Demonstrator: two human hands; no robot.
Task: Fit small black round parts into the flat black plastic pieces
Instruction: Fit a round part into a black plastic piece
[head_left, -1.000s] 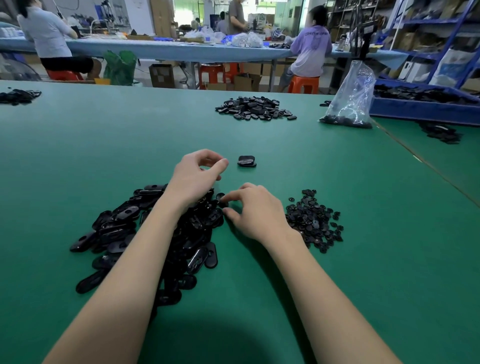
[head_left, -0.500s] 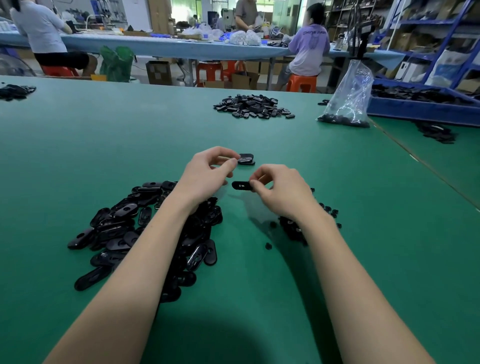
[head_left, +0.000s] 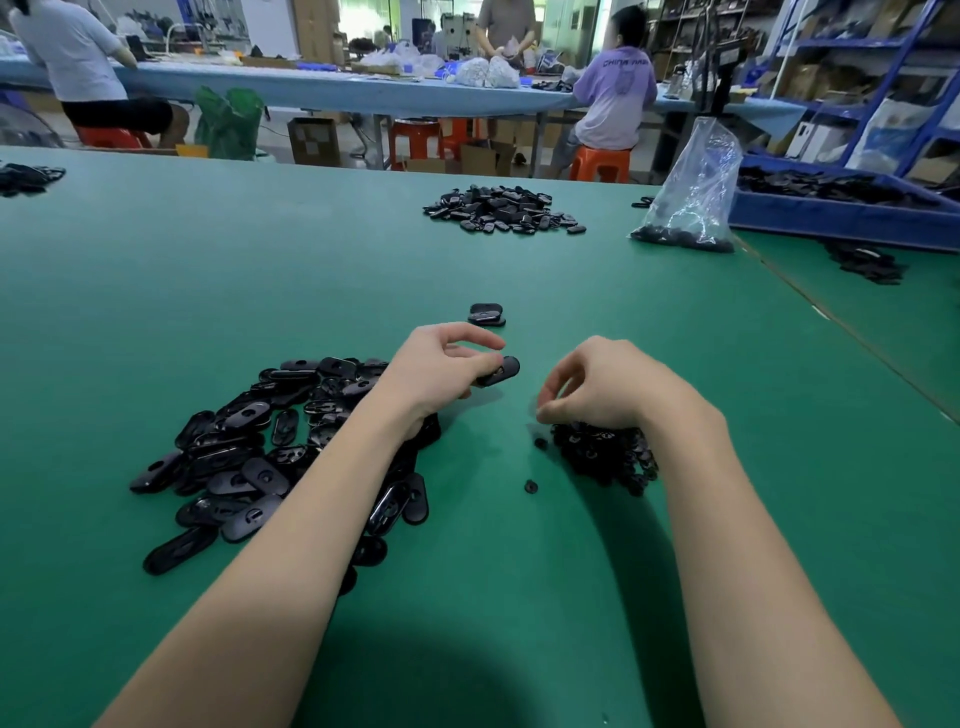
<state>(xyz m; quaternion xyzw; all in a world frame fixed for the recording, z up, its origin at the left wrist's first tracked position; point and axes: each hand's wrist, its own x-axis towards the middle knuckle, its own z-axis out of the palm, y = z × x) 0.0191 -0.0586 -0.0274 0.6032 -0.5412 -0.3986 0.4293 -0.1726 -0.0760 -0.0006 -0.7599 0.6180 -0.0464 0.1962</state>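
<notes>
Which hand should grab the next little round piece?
The right hand. Its fingers are curled just above the pile of small round parts, at its near edge. The left hand is busy holding a flat black piece, so it isn't free.

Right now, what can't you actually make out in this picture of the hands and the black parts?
- Head view: whether the right hand pinches a round part; its curled fingers hide it.
- Most of the round-parts pile, covered by the right wrist.
- Whether the flat piece in the left hand is already fitted; too small.
- Contents of the plastic bag; glare blurs them.
</notes>
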